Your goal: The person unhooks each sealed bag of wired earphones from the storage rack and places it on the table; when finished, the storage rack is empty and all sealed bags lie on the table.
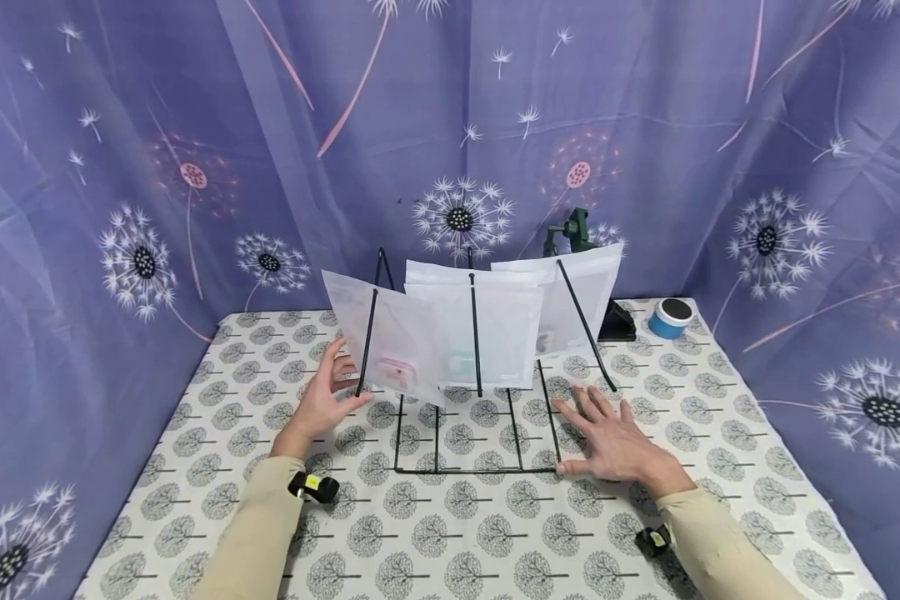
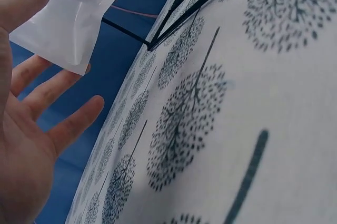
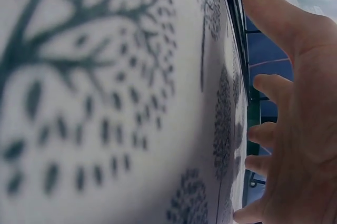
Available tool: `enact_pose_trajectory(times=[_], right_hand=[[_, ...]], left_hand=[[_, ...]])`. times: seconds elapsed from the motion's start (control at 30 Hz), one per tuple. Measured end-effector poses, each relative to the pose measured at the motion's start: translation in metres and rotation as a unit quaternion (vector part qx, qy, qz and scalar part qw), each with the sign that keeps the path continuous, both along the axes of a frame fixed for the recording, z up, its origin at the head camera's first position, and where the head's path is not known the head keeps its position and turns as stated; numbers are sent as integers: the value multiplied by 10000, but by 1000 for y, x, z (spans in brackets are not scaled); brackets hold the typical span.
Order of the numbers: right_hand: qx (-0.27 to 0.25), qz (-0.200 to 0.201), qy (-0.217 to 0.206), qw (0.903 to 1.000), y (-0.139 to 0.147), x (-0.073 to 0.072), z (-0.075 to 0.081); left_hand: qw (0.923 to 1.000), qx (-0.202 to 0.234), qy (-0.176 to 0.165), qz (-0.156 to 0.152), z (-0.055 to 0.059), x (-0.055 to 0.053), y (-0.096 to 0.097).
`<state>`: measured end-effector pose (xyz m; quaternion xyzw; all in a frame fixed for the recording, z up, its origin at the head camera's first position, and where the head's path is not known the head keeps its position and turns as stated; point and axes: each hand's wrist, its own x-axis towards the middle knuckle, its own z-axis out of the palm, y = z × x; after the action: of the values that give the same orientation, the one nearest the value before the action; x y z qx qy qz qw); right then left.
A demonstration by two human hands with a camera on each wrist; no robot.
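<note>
A black wire rack (image 1: 480,472) stands on the patterned tablecloth, with white translucent pouches on its slanted rods. The left pouch (image 1: 405,329) shows something pink inside; the middle pouch (image 1: 506,333) shows something teal. A further pouch (image 1: 592,287) hangs on the right, tilted. My left hand (image 1: 322,408) is at the left pouch's outer edge, thumb in front and fingers behind, loosely spread. In the left wrist view the pouch corner (image 2: 79,50) lies against the fingertips. My right hand (image 1: 615,437) is spread near the rack's front right corner, holding nothing; whether its thumb touches the wire is unclear.
Behind the right pouch stands a dark green stand-like object (image 1: 573,229) on a black base (image 1: 617,323). A blue and white round container (image 1: 670,318) with a dark top sits at the back right. A purple dandelion-print curtain (image 1: 345,125) encloses the table's back and sides.
</note>
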<state>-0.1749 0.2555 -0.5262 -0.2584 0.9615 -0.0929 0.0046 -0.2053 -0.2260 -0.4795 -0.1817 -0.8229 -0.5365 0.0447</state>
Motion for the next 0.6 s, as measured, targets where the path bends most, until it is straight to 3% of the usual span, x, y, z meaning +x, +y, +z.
enact_pose_trajectory(times=[0.17,0.5,0.6], right_hand=[[1,-9,-150,9999,1,0,-1],[61,9,-124,9999,0,0,-1],[122,0,-103,9999,-1,0,-1]], left_hand=[[9999,132,19,37,-1,0,5],[9968,604,450,-254,-8,-5,11],[9972,533,513,-134,-9,-4,12]])
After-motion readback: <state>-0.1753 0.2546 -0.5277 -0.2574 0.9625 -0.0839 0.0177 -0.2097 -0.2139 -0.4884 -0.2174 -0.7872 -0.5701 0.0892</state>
